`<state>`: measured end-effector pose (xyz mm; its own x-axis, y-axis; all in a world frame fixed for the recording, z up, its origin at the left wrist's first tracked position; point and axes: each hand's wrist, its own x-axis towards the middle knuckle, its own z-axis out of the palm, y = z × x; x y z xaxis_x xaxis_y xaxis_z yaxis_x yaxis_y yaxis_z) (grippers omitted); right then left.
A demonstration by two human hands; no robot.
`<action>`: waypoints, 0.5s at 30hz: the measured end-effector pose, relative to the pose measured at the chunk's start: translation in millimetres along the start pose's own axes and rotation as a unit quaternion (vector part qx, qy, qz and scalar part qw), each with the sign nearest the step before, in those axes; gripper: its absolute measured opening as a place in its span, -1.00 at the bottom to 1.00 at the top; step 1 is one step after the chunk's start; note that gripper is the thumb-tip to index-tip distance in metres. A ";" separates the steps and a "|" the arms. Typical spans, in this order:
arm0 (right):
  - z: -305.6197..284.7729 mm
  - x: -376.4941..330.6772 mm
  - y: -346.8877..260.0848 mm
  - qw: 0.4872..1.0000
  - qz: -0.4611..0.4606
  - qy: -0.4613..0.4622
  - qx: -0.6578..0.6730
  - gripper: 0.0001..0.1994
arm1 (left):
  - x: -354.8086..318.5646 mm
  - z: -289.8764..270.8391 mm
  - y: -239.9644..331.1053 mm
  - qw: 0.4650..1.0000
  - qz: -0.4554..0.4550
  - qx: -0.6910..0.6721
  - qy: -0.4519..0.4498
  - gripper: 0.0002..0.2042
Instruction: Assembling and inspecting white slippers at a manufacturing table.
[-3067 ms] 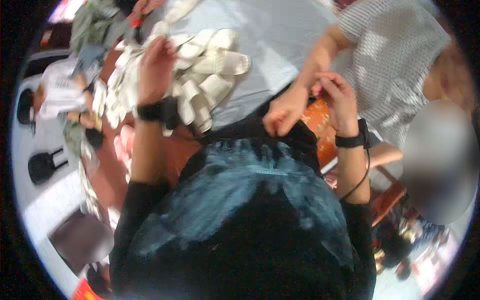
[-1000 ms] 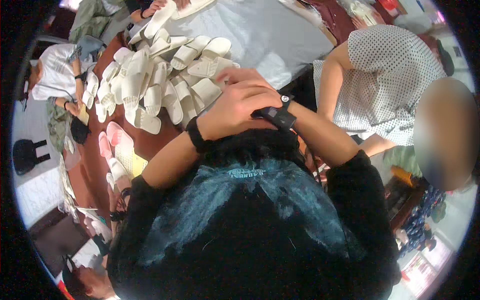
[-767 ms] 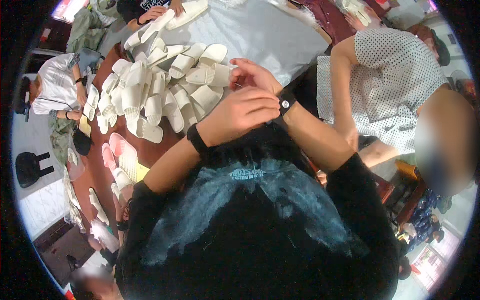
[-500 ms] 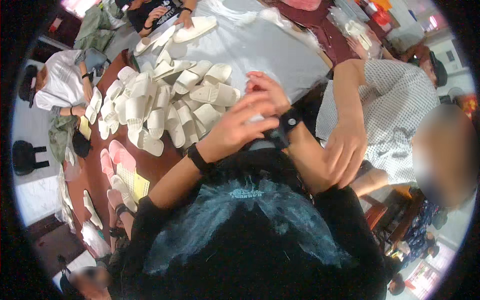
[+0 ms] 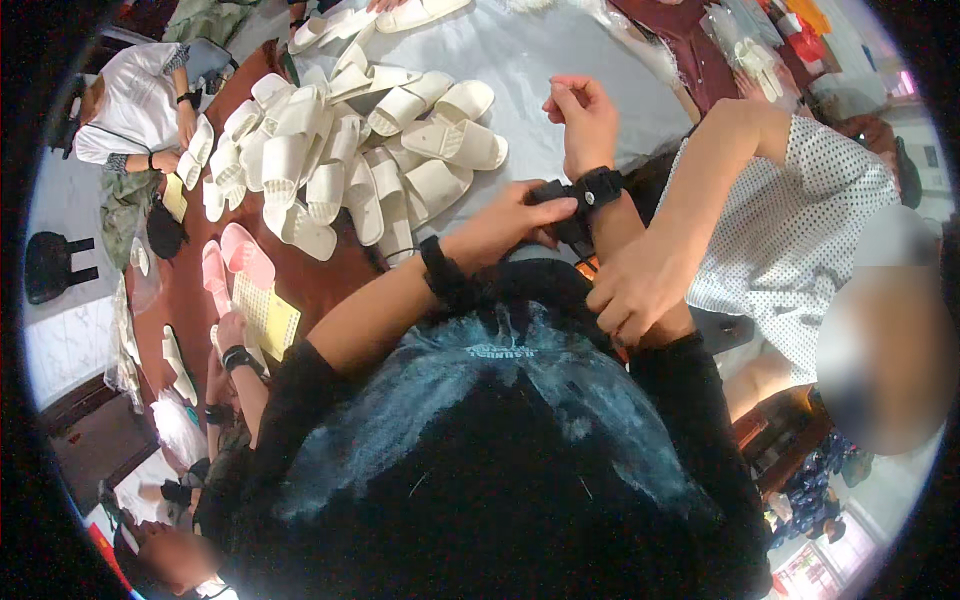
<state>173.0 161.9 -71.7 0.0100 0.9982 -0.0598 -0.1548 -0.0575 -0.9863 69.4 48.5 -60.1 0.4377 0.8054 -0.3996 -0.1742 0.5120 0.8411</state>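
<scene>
**Left hand at the wrist strap**

The person's left hand [image 5: 510,225] reached across in front of the chest, its fingers pressed together and pinching the black wrist strap [image 5: 590,190] worn on the raised right forearm. The right hand [image 5: 580,115] stood upright above that strap, fingers loosely curled inward and holding nothing. A second black band [image 5: 440,272] circled the left wrist. Another person's hand [image 5: 635,290], coming from the right out of a dotted white sleeve [image 5: 790,230], rested on the right forearm just below the strap.

Beyond the hands lay a pale grey table [image 5: 570,50], with a heap of white slippers [image 5: 350,150] spread over its left part. A pair of pink slippers [image 5: 235,265] lay on the brown floor at the left, near a yellow sheet [image 5: 265,315]. A person in a white shirt [image 5: 130,90] sat at the far left.

The strap looked like a wide dark band with a blocky piece on it, though its clasp was probably hidden under the fingers.
</scene>
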 end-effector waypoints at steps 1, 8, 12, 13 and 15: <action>1.6 0.4 -1.1 1.000 0.016 -0.011 0.020 -0.90 | 0.2 -2.7 -1.5 0.999 -0.004 -0.048 -0.010 -0.58; -2.1 13.8 -7.7 0.918 0.185 -0.053 0.348 -0.88 | -7.8 -8.0 22.1 0.987 -0.007 -0.146 -0.070 -0.60; 1.8 25.0 -11.3 0.866 0.225 -0.038 0.444 -0.88 | -1.5 -9.7 28.7 0.985 0.001 -0.151 -0.079 -0.59; 1.7 26.0 -8.2 0.866 0.226 -0.038 0.443 -0.88 | -0.8 -11.1 30.0 0.989 -0.012 -0.127 -0.072 -0.58; 4.5 29.0 -3.8 0.906 0.202 -0.056 0.367 -0.89 | 1.1 -13.2 30.3 0.994 -0.011 -0.091 -0.066 -0.57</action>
<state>169.5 191.2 -69.0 -0.2873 0.8967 -0.3368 -0.7395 -0.4311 -0.5170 53.0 68.8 -39.8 0.5539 0.7528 -0.3557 -0.3140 0.5845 0.7482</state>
